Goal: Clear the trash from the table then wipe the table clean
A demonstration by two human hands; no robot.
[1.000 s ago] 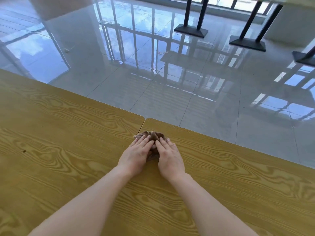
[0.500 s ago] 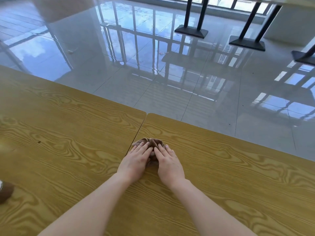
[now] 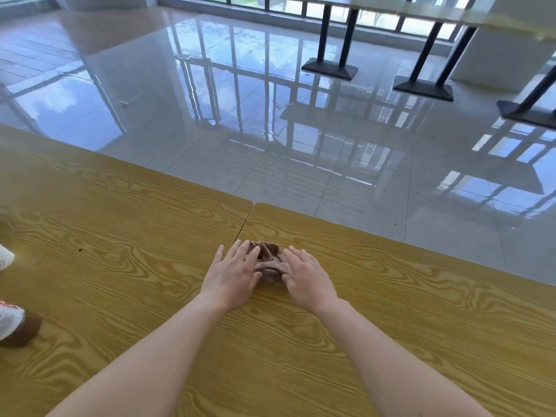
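While both palms lie flat on table [image 3: 391,296] | left hand [image 3: 230,276], right hand [image 3: 310,279]: fingers extended, pressing bunched brown cloth [image 3: 268,263] between them

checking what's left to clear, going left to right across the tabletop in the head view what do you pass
white cup and brown bottle at the left edge → left hand → brown cloth → right hand
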